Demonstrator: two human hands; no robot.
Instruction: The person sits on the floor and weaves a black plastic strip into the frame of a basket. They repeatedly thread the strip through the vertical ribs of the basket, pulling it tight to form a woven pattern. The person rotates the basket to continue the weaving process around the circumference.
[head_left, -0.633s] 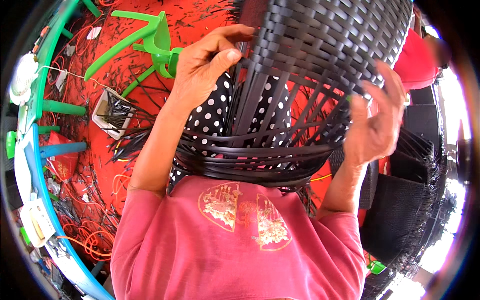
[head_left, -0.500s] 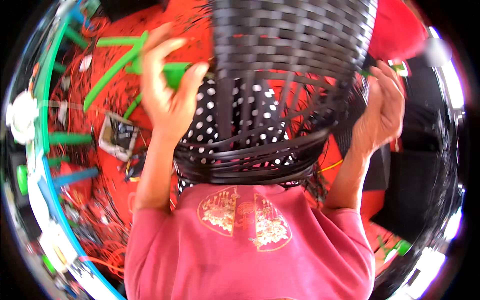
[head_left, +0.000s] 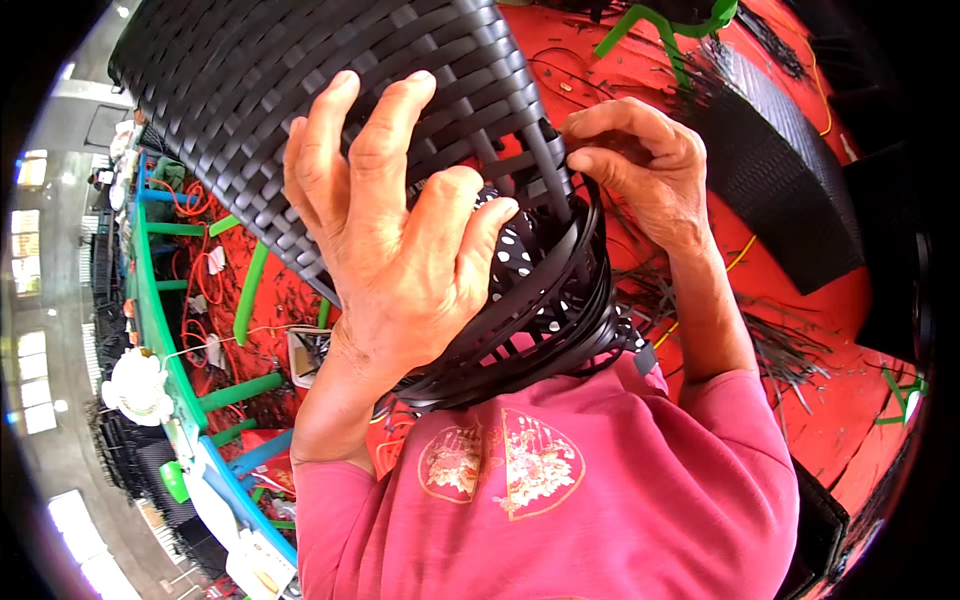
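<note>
A black woven basket-like piece (head_left: 400, 75) of flat plastic strips rises in front of my lap, tilted to the left. Over its lower part, my left hand (head_left: 390, 230) is open with fingers spread and bent. At the right edge of the weave, my right hand (head_left: 645, 170) pinches a black strip (head_left: 556, 165) between thumb and forefinger; its tip is hard to make out. Long loose black strips (head_left: 590, 290) loop around the lower end of the piece and across my lap. Spotted black-and-white cloth (head_left: 512, 255) shows between them.
Another black woven piece (head_left: 770, 170) with frayed strip ends lies on the red floor (head_left: 820, 340) to the right. Strip scraps (head_left: 790, 350) are scattered nearby. A green and blue framed table (head_left: 165, 310) stands at the left, with a white round object (head_left: 138, 385) beside it.
The woven piece now appears farther left and tilted. My left hand has come in front of it, and my right hand has moved to its right edge, closing on a strip. The view has turned.
</note>
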